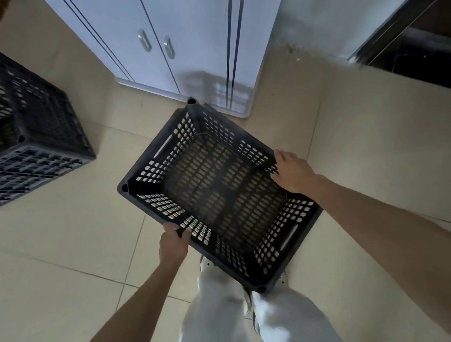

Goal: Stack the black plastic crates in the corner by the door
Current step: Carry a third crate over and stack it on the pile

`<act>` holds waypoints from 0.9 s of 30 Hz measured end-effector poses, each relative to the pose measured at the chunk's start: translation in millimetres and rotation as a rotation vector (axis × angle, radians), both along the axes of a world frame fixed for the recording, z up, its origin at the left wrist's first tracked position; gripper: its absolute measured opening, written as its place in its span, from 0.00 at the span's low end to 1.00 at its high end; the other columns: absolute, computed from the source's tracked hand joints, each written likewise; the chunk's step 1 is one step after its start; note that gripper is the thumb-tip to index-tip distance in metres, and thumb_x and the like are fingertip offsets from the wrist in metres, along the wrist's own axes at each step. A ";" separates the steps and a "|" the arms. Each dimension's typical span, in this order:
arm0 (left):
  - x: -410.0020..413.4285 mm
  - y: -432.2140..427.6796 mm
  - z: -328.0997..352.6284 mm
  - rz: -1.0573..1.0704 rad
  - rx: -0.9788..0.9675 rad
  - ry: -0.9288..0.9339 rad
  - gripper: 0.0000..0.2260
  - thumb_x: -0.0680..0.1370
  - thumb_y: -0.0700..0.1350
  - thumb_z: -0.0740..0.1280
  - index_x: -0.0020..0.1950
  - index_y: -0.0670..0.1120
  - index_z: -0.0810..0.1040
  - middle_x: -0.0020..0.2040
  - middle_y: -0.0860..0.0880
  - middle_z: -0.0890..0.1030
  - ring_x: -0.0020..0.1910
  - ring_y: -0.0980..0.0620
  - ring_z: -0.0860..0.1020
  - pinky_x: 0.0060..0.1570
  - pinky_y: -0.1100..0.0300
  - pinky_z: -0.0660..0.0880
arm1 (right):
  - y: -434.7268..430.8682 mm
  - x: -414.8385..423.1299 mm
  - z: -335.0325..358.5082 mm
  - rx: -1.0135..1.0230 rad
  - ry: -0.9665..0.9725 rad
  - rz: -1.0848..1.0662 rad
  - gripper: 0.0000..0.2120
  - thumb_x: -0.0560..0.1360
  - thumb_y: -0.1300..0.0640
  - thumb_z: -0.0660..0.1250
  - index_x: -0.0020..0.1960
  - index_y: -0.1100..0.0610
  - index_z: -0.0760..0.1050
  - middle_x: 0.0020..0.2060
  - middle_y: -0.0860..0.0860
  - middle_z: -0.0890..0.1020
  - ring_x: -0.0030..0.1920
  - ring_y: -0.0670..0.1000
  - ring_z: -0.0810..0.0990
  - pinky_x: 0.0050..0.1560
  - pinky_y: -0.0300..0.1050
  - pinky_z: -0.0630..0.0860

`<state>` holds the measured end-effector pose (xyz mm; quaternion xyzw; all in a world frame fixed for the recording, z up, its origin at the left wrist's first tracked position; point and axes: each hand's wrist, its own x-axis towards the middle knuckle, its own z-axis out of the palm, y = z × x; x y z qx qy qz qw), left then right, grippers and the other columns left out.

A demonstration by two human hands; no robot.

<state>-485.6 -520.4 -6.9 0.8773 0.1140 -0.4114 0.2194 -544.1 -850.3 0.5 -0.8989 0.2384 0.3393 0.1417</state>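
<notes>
A black perforated plastic crate point(218, 186) is held above the tiled floor, open side up and empty, turned at an angle in front of my legs. My left hand point(173, 242) grips its near long rim, fingers curled over the edge. My right hand point(291, 171) grips the far right rim, fingers hooked inside the wall. Other black crates point(32, 141) stand at the left edge of the view, one on top of another, partly cut off by the frame.
A white cabinet point(173, 47) with two metal handles stands straight ahead, close behind the held crate. A pale wall runs along the right, with a dark doorway point(426, 50) at the upper right. Beige floor tiles point(60, 254) spread between me and the crates.
</notes>
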 end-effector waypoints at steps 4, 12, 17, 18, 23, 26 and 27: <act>-4.0 1.9 -15.6 0.113 -0.045 -0.121 0.15 0.78 0.39 0.67 0.59 0.40 0.63 0.55 0.37 0.79 0.53 0.35 0.80 0.53 0.42 0.77 | 4.2 15.9 -32.9 0.138 -0.096 -0.205 0.38 0.78 0.47 0.61 0.79 0.62 0.47 0.75 0.61 0.59 0.73 0.62 0.63 0.71 0.56 0.64; -2.7 5.2 13.0 0.008 -0.085 -0.128 0.19 0.75 0.32 0.68 0.58 0.43 0.61 0.49 0.38 0.78 0.49 0.32 0.80 0.50 0.41 0.78 | -9.0 11.4 -20.9 0.253 -0.201 -0.557 0.21 0.72 0.50 0.67 0.60 0.62 0.71 0.54 0.59 0.76 0.55 0.60 0.76 0.53 0.52 0.76; -8.6 -2.8 75.5 -0.054 -0.097 -0.133 0.21 0.74 0.32 0.69 0.58 0.43 0.60 0.50 0.37 0.79 0.46 0.34 0.81 0.48 0.42 0.78 | -14.5 -37.0 30.6 0.230 -0.231 -0.582 0.11 0.76 0.54 0.65 0.53 0.61 0.70 0.49 0.58 0.76 0.48 0.58 0.78 0.41 0.46 0.72; -9.8 -6.1 89.0 -0.068 -0.098 -0.133 0.21 0.74 0.32 0.69 0.58 0.43 0.60 0.50 0.37 0.79 0.46 0.34 0.81 0.48 0.42 0.78 | -16.3 -47.1 42.9 0.215 -0.233 -0.594 0.11 0.77 0.54 0.64 0.53 0.61 0.70 0.49 0.58 0.76 0.48 0.57 0.77 0.41 0.45 0.71; -20.2 -35.5 154.8 -0.055 -0.090 -0.112 0.25 0.73 0.31 0.69 0.60 0.43 0.58 0.46 0.37 0.80 0.43 0.36 0.81 0.47 0.45 0.78 | -30.7 -94.2 108.0 0.206 -0.200 -0.693 0.15 0.78 0.55 0.63 0.61 0.63 0.70 0.53 0.58 0.77 0.51 0.57 0.77 0.46 0.47 0.74; -24.7 -61.0 190.6 -0.043 -0.093 -0.073 0.28 0.72 0.29 0.69 0.61 0.45 0.56 0.44 0.40 0.79 0.41 0.38 0.80 0.49 0.44 0.79 | -45.0 -122.6 149.3 0.197 -0.181 -0.770 0.13 0.78 0.56 0.61 0.58 0.63 0.70 0.52 0.59 0.78 0.48 0.56 0.77 0.42 0.45 0.72; -26.1 -70.2 202.0 -0.041 -0.094 -0.055 0.29 0.72 0.28 0.70 0.61 0.45 0.56 0.43 0.41 0.78 0.40 0.39 0.80 0.49 0.45 0.79 | -50.1 -132.6 163.2 0.194 -0.174 -0.795 0.13 0.78 0.56 0.61 0.59 0.63 0.70 0.53 0.60 0.78 0.48 0.56 0.77 0.41 0.45 0.71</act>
